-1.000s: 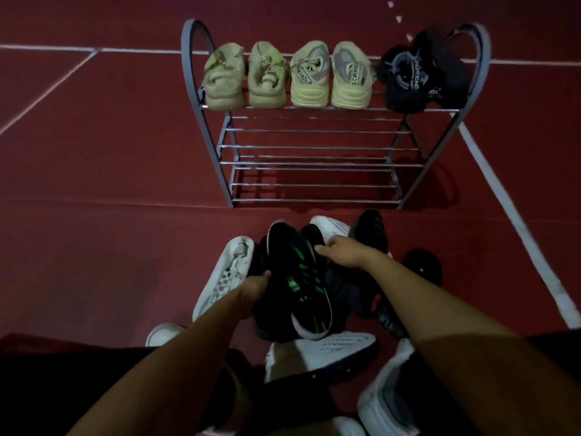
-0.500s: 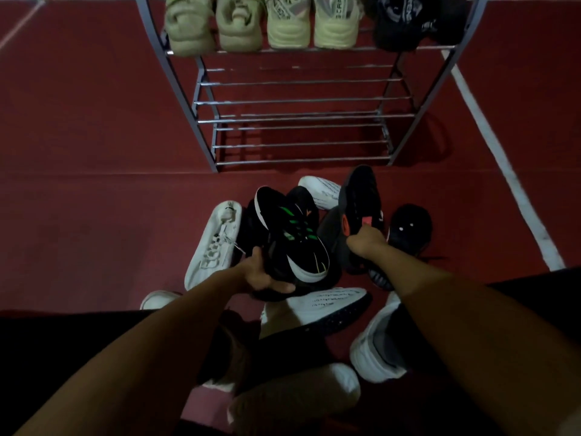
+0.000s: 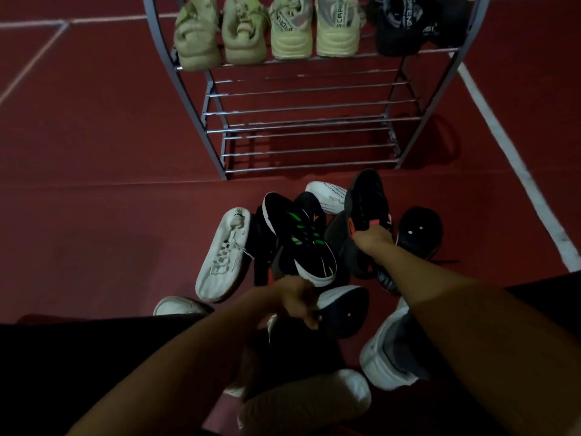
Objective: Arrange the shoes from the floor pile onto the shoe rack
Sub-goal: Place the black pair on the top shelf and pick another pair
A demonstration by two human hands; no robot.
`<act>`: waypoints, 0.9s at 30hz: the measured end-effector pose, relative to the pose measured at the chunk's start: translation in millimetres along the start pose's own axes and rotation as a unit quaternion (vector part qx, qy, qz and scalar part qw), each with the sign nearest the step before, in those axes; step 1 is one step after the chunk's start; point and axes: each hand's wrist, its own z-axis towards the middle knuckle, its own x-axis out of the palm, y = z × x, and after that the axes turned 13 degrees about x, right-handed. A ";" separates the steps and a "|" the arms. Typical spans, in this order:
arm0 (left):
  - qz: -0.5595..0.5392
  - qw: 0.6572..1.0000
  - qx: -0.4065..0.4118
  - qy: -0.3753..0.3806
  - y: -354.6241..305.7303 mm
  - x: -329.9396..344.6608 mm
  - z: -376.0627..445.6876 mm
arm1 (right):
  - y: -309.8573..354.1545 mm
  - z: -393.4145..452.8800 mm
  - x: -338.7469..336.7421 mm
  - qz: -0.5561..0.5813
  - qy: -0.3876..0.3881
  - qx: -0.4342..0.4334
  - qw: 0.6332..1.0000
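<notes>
Our right hand (image 3: pixel 372 239) gripped black-and-red shoe (image 3: pixel 366 199) above floor pile; left hand (image 3: pixel 295 297), grip unclear, hovered beside green-striped shoe (image 3: pixel 301 234); rack (image 3: pixel 308 121) stood beyond.

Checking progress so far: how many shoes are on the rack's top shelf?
6, all side by side on the top shelf: four pale yellow shoes from the left to the middle, two black shoes at the right. Lower shelves hold none.

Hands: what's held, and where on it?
Right hand grips the black shoe with red accents at its heel collar. Left hand is closed among dark shoes; its hold cannot be told.
</notes>
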 end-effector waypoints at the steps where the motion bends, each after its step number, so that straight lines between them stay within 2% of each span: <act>1: -0.116 0.993 -0.022 0.008 2.7 -15.5 -4.3 | 0.2 -0.6 -1.9 0.033 -0.012 0.000 0.999; 3: -0.318 0.947 -0.043 0.026 7.9 -49.5 -25.7 | 1.2 1.0 -7.9 0.112 -0.056 0.012 0.992; 5: -0.390 0.918 -0.064 0.033 24.4 -83.0 -55.5 | 3.1 3.5 -18.5 0.194 -0.132 0.015 0.972; 7: -0.437 0.896 -0.074 -0.014 41.4 -107.9 -82.6 | -1.4 11.4 -32.5 0.230 -0.201 0.031 0.952; 9: -0.509 0.853 -0.046 -0.104 54.1 -120.5 -101.0 | -21.8 33.7 -42.5 0.192 -0.207 0.123 0.951; 10: -0.547 0.821 -0.019 -0.161 61.6 -125.6 -105.0 | -38.2 57.0 -39.3 0.186 -0.154 0.191 0.951; 11: -0.595 0.773 0.019 -0.219 69.3 -129.7 -106.2 | -52.1 76.2 -35.7 0.185 -0.093 0.235 0.950; 13: -0.686 0.651 0.097 -0.310 84.1 -137.5 -105.6 | -86.2 146.2 -10.3 0.171 0.023 0.237 0.956; 14: -0.702 0.625 0.108 -0.325 92.0 -139.7 -104.6 | -97.8 172.5 1.9 0.171 0.043 0.232 0.957; 15: -0.680 0.647 0.108 -0.328 94.4 -141.2 -103.1 | -100.8 173.9 8.4 0.173 0.052 0.236 0.955; 16: -0.621 0.707 0.079 -0.329 96.3 -139.9 -98.0 | -96.8 146.9 3.6 0.174 0.050 0.240 0.954; 17: -0.520 0.782 0.023 -0.344 95.4 -136.5 -89.0 | -86.9 108.4 -4.9 0.183 0.041 0.238 0.953; 18: -0.408 0.841 -0.013 -0.354 94.9 -128.1 -78.3 | -80.1 85.0 -10.9 0.214 0.021 0.234 0.948; 19: -0.365 0.858 -0.059 -0.357 92.7 -116.2 -68.6 | -74.5 69.6 -15.9 0.266 0.015 0.225 0.937; 22: -0.361 0.861 -0.150 -0.325 89.2 -75.1 -44.6 | -62.9 64.7 -14.3 0.343 -0.035 0.200 0.917; 25: -0.261 0.871 -0.196 -0.367 87.9 -50.2 -30.1 | -49.9 47.7 -10.8 0.318 -0.100 0.148 0.931; 27: -0.229 0.866 -0.202 -0.397 84.9 -50.0 -25.2 | -44.6 40.2 -7.5 0.231 -0.127 0.077 0.962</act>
